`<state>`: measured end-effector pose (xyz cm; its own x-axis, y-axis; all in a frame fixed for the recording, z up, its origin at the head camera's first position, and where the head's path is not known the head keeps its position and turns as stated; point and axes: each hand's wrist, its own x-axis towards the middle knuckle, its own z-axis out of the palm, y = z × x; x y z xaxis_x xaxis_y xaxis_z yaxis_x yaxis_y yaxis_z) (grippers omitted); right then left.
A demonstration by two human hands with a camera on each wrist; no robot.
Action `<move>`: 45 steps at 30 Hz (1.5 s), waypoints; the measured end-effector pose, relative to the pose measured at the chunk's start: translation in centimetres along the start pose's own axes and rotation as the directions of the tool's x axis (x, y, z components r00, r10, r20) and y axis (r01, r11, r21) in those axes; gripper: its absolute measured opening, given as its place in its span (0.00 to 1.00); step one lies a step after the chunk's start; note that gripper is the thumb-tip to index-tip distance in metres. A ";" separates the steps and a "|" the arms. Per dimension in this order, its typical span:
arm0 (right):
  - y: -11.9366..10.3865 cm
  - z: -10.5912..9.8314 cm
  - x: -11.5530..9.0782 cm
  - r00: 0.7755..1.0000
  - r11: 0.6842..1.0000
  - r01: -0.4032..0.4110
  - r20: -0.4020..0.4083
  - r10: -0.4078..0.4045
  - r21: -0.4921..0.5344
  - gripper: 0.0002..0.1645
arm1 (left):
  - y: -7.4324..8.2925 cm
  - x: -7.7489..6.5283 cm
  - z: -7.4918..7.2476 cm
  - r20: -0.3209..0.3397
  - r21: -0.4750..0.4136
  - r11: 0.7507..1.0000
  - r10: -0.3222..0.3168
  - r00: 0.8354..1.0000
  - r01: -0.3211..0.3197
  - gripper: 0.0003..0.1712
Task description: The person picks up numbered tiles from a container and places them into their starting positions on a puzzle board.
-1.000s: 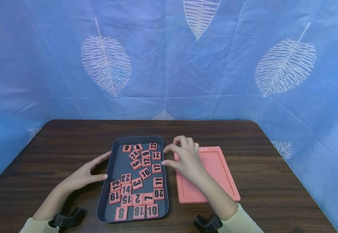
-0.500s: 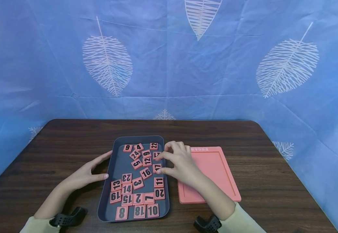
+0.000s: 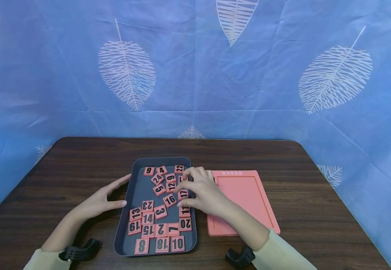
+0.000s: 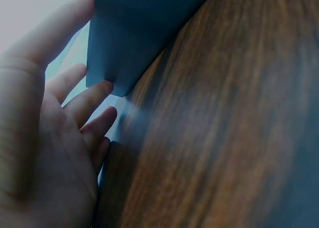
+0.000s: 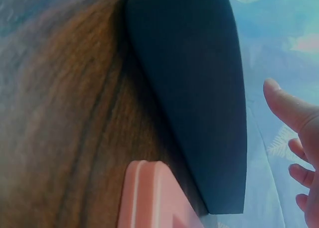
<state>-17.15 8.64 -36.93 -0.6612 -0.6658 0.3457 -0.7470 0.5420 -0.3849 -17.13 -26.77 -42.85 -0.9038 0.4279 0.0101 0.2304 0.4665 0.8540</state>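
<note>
A dark grey tray [image 3: 122, 225] holds several pink number tiles, some tilted or upside down. My left hand [image 3: 95, 202] spreads its thumb and fingers along the tray's left side; the left wrist view shows fingertips right at the tray wall [image 4: 134, 39]. Over the tray's right side is my right hand [image 3: 205, 193], thumb and index finger apart with nothing visible between them. Its fingers overlap the 17 tile [image 3: 183, 194] and the 11 tile [image 3: 183, 212], with the 12 tile [image 3: 171, 186] close by. Another tile above the 17 is mostly hidden.
A pink framed board [image 3: 242, 202] lies right of the tray, partly under the right forearm. A tile [image 3: 216, 180] sits in its upper left corner. Both lie on a dark wooden table [image 3: 316, 210], with a blue leaf-patterned cloth [image 3: 195, 75] behind.
My right hand has moved left and slightly down, from between the board and tray to over the tiles at the tray's right side. The left hand has stayed on the tray's side.
</note>
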 end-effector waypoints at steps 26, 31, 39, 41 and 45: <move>0.1 0.1 0.9 0.972 0.990 0.139 0.191 -0.136 -0.001 0.18 | 0.1 -0.2 0.2 0.001 -0.004 1.000 0.000 1.000 0.000 0.45; 0.6 -0.3 1.5 0.970 0.986 0.165 0.186 -0.156 -0.034 0.18 | -0.1 -0.2 0.2 0.000 -0.008 1.000 0.001 1.000 -0.001 0.45; 1.6 -0.9 2.9 0.973 0.984 0.164 0.178 -0.148 -0.074 0.18 | -0.1 -0.1 0.1 0.001 -0.002 1.000 0.005 1.000 -0.005 0.45; 1.8 -1.0 3.4 0.974 0.983 0.164 0.169 -0.148 -0.080 0.18 | -0.1 -0.1 0.1 0.002 -0.002 1.000 0.007 1.000 -0.007 0.45; 2.2 -1.1 4.5 0.977 0.981 0.157 0.159 -0.138 -0.113 0.18 | -0.1 -0.1 0.0 0.005 -0.005 1.000 0.004 1.000 -0.004 0.44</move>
<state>-21.81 7.43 -35.28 -0.5321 -0.8075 0.2547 -0.8446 0.4851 -0.2265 -17.07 -26.81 -42.94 -0.9010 0.4337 0.0112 0.2326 0.4611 0.8563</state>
